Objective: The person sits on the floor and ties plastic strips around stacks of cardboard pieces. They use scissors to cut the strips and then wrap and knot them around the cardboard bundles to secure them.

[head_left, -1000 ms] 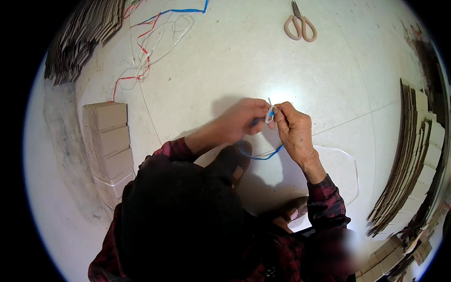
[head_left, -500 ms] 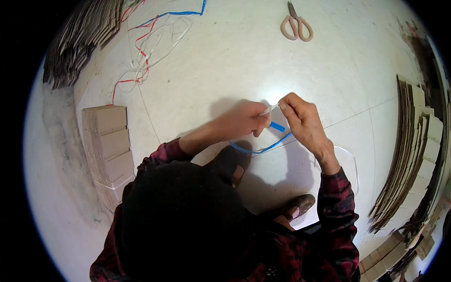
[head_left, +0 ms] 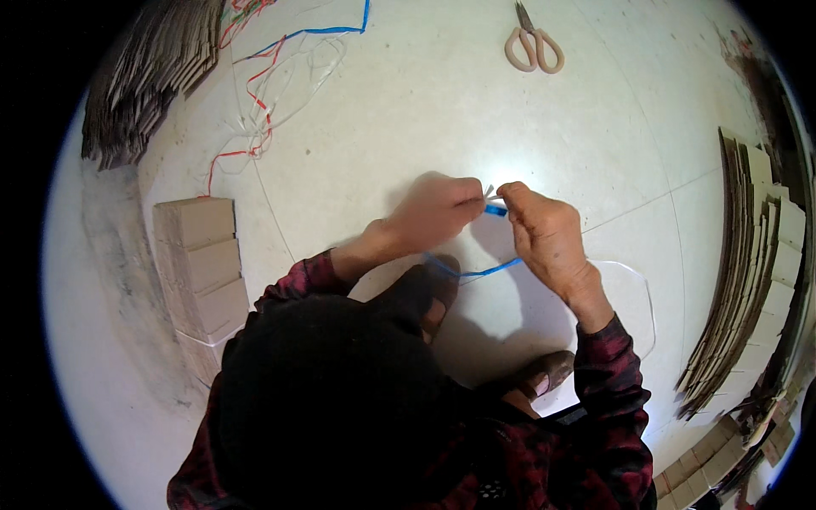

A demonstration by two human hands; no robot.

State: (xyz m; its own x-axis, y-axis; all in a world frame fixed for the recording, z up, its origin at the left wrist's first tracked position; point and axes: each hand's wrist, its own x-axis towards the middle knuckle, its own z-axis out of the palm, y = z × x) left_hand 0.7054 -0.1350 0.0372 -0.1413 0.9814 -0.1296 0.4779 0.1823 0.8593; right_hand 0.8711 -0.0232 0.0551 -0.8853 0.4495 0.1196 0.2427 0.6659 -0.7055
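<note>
Right now I am watching the left hand [head_left: 438, 208] and the right hand [head_left: 544, 234] meeting over the pale floor [head_left: 408, 110], each pinching 1 end of a blue strap [head_left: 476, 270] whose slack is drooping in a loop below the knuckles toward a dark shoe [head_left: 421, 293]. Both sets of fingers are closing tightly on the strap ends, which are crossing between the thumbs beside a whitish strip I am not making out clearly. I am judging that the slick ends could be slipping free if either pinch is easing, and the hanging loop could be snagging on the shoe. Around them, the floor is carrying a pair of scissors [head_left: 533, 42] well apart at the top, loose red and blue strands [head_left: 255, 93], 1 bundle of small cardboard boxes [head_left: 200, 263] on the left, and stacks of flat cardboard [head_left: 756, 255] fanning along the right.
</note>
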